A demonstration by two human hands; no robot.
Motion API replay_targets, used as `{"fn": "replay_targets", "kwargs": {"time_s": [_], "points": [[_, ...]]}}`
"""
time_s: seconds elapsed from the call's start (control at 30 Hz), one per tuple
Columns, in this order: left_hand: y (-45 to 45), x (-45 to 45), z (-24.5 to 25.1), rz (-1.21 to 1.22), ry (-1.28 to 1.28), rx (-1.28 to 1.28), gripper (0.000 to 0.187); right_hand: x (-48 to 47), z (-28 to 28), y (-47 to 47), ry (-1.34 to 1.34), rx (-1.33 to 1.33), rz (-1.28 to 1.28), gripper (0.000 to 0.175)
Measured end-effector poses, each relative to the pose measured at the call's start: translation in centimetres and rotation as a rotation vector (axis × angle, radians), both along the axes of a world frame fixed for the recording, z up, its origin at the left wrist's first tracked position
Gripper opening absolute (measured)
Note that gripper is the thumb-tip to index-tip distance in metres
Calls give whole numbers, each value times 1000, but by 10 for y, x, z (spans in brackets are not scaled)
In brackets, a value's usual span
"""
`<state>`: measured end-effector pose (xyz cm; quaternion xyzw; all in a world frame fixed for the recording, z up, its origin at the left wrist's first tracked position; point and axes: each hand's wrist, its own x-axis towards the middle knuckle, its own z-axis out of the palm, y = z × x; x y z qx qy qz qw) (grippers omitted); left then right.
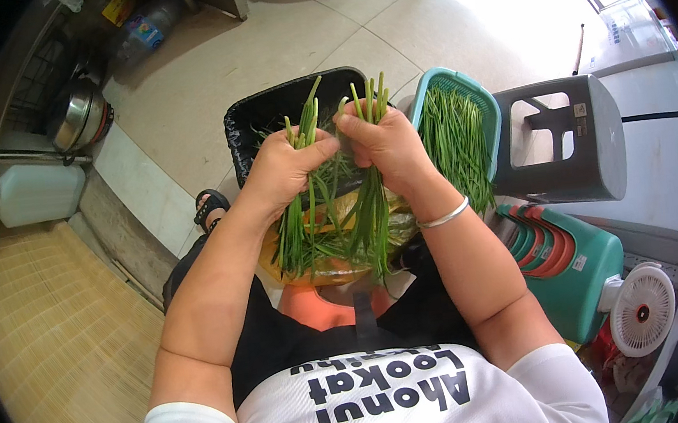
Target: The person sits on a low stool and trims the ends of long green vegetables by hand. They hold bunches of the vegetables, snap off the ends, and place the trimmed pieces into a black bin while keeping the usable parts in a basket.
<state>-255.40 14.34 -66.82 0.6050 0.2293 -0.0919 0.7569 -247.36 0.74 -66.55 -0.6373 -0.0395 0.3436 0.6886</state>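
Note:
My left hand [284, 164] grips a bunch of green garlic chives [293, 235], pale cut ends up and leaves hanging down. A second bunch of chives [372, 223] hangs from my right hand [384, 141], whose thumb and forefinger pinch close to a loose stalk. The two hands are close together above a black bin [237, 138] lined with a plastic bag, with leafy scraps inside. Nearer my body, a yellow plastic bag [333, 274] holds more chives. A teal plastic basket [493, 115] filled with chives, lying lengthwise, stands right of the bin.
A grey plastic stool [603, 134] lies on its side beyond the basket. Stacked green and orange stools [594, 284] and a small white fan [642, 311] are at my right. Metal pots [78, 115], white jugs [42, 192] and a bamboo mat [61, 340] are at my left.

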Motion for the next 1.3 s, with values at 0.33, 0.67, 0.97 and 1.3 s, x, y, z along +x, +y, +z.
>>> {"fn": "replay_targets", "kwargs": {"time_s": [0.33, 0.67, 0.97, 1.3], "points": [[7, -3, 0, -2, 24, 41, 16, 21, 11, -21, -290, -418, 86, 21], [8, -1, -6, 18, -81, -112, 21, 10, 6, -9, 80, -192, 145, 23], [-2, -1, -2, -171, -46, -169, 24, -1, 5, 0, 151, 44, 112, 16], [-1, 1, -5, -23, -59, -99, 13, 0, 1, -2, 68, 48, 58, 14]]}}
